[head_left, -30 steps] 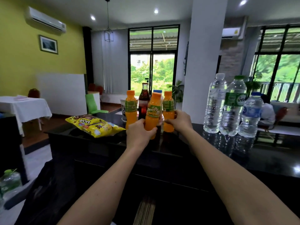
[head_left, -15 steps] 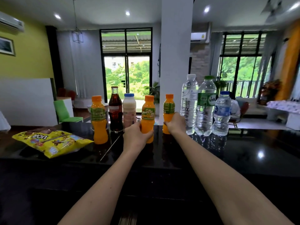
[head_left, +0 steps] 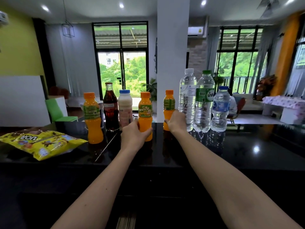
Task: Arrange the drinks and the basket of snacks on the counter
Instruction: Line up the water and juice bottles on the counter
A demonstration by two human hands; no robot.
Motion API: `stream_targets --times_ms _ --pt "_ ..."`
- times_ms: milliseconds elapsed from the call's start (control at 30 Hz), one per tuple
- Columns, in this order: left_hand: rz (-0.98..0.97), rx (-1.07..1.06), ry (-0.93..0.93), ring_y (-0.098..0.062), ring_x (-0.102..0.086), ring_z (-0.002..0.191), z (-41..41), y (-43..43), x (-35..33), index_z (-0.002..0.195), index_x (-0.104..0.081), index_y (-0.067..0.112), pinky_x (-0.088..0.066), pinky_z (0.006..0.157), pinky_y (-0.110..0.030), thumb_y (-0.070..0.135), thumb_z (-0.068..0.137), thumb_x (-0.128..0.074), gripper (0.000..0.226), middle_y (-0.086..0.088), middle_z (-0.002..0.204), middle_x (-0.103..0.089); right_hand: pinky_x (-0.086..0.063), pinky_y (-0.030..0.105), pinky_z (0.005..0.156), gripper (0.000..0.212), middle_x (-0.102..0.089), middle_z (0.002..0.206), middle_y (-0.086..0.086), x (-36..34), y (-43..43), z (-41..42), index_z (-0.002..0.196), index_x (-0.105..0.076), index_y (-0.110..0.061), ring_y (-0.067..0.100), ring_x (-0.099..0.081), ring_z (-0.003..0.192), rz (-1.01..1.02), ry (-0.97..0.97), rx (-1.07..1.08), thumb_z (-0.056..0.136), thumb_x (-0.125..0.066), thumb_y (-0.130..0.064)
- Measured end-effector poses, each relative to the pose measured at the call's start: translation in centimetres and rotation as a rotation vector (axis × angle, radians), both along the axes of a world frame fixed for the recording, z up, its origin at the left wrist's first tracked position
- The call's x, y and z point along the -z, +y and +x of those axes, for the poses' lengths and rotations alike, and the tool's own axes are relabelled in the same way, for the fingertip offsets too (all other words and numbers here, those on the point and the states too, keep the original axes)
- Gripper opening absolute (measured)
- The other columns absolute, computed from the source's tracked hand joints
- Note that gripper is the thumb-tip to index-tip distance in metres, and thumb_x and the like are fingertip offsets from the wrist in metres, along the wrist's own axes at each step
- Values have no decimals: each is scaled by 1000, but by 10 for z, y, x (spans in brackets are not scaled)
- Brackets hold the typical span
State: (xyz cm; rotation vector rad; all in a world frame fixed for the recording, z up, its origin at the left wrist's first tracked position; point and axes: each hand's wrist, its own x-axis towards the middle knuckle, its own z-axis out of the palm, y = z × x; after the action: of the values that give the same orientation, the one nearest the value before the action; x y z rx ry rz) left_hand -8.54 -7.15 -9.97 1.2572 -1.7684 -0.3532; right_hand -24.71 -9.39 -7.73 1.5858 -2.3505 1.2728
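Note:
A row of drinks stands on the black counter (head_left: 231, 154). My left hand (head_left: 133, 136) grips the lower half of the middle orange juice bottle (head_left: 145, 109). My right hand (head_left: 176, 121) wraps the base of another orange juice bottle (head_left: 169, 103), right beside three clear water bottles (head_left: 203, 100). Further left stand a third orange juice bottle (head_left: 91, 116), a dark cola bottle (head_left: 110, 108) and a milky drink with a blue cap (head_left: 125, 108). Yellow snack bags (head_left: 41, 142) lie flat at the counter's left end.
A white pillar (head_left: 173, 47) rises behind the counter. Beyond it are a green chair (head_left: 57, 111), glass doors and a seated person partly hidden behind the water bottles. The counter's right part (head_left: 264, 146) is bare and glossy.
The view has swung right. My right hand has slid its orange bottle rightward, up against the water bottles, widening the gap to the bottle in my left hand.

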Motion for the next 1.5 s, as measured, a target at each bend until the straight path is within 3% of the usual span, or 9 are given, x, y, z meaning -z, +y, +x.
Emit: stream_targets --times_ms 200,333,467,667,900,1133,1233,1333,1500 --pt "79 27 -26 -25 -61 104 -9 -2 -4 110 -61 8 -45 79 -30 43 81 -69 46 -8 113 -65 -41 30 62 14 -51 72 5 2 26 -7 79 -53 -5 26 -53 77 147 127 -102 90 -56 -13" --pt "112 97 -59 -28 -59 109 -30 2 -8 114 -60 7 -45 88 -35 31 87 -65 36 -11 117 -65 -52 37 85 35 -64 111 14 9 53 -17 113 -61 -3 29 -61 100 377 356 -223 92 -56 -31" --pt "122 103 -90 -30 -56 115 -53 6 -8 121 -58 8 -44 94 -36 29 90 -62 37 -11 123 -62 -50 40 87 50 -62 113 14 17 78 -39 111 -59 -7 29 -59 100 487 389 -171 94 -44 -52" --pt "129 131 -43 -31 -57 113 -73 6 -6 118 -60 7 -44 94 -37 27 89 -63 36 -13 121 -64 -18 58 113 84 -24 158 6 27 101 -57 149 -27 -12 29 -21 145 602 365 -136 89 -25 -71" --pt "126 128 -66 -29 -58 109 -78 7 -6 114 -60 6 -43 89 -34 29 90 -62 34 -13 117 -63 -11 58 116 83 -14 161 2 31 98 -58 151 -23 -16 28 -12 148 602 353 -139 89 -24 -71" --pt "137 110 -121 -24 -58 109 -53 22 -4 115 -58 7 -42 82 -28 24 90 -60 30 -10 117 -63 -25 55 111 75 -35 152 6 27 103 -59 140 -40 -15 29 -33 139 600 324 -118 90 -28 -70" --pt "68 53 -249 -27 -57 111 -16 34 -1 122 -57 13 -47 88 -32 29 90 -57 36 -7 121 -62 -47 41 85 46 -61 119 10 25 111 -50 113 -56 -13 29 -57 101 429 327 -23 94 -38 -52" --pt "-4 -25 -388 -29 -59 109 30 44 -1 122 -57 18 -52 87 -39 33 91 -52 35 -7 121 -63 -50 34 68 25 -66 91 5 18 120 -26 103 -61 -15 25 -56 75 13 346 77 94 -44 -31" --pt "-6 -141 -487 -29 -60 101 92 62 6 111 -62 14 -47 78 -37 42 97 -36 40 -8 111 -65 -41 30 66 25 -68 103 9 -6 106 54 113 -61 -14 29 -61 90 -154 314 -181 92 -51 -25"
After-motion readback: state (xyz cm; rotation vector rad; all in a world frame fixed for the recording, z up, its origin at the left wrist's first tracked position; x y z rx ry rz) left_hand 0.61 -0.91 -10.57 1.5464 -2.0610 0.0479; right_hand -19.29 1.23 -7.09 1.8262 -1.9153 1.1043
